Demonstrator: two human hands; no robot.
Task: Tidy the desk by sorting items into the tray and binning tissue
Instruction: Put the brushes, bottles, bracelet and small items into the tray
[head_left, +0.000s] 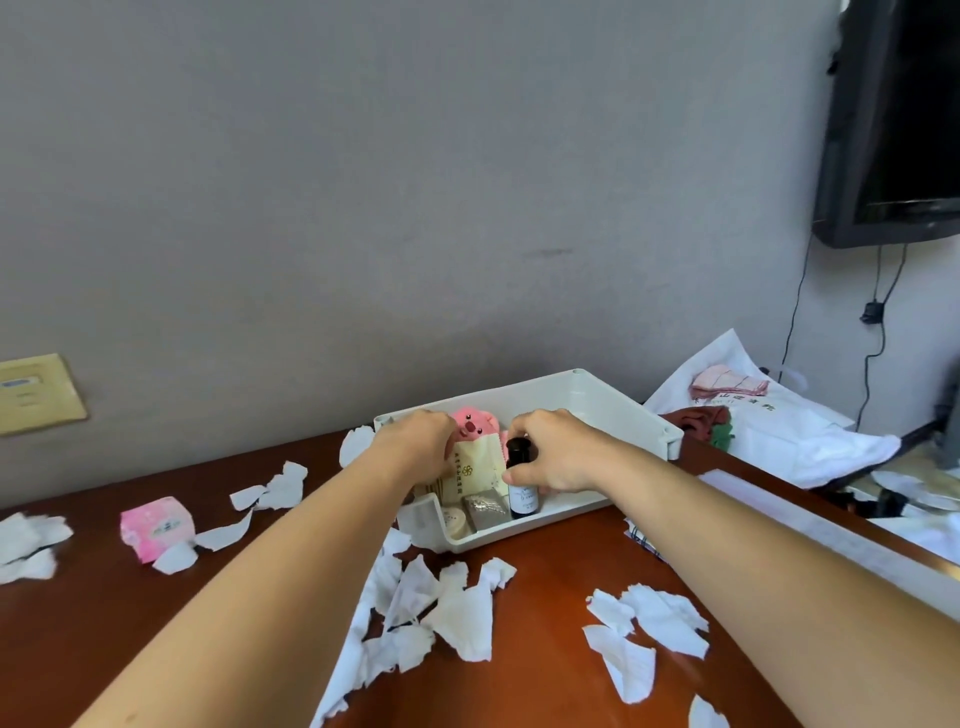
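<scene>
tissue-strewn desk (545, 670); in tray (602, 395), left hand (415, 441), right hand (558, 454) round bottle (522, 499)

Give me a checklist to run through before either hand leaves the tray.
1. The dark bottle stands upright in the tray: ok.
2. The right hand grips the dark bottle: ok.
3. The left hand is free of the cream packet: cannot tell, fingers hidden.
4. The pink tissue pack is sorted: not ok, it lies on the desk.
5. The torn tissue is binned: not ok, scattered over the desk.
</scene>
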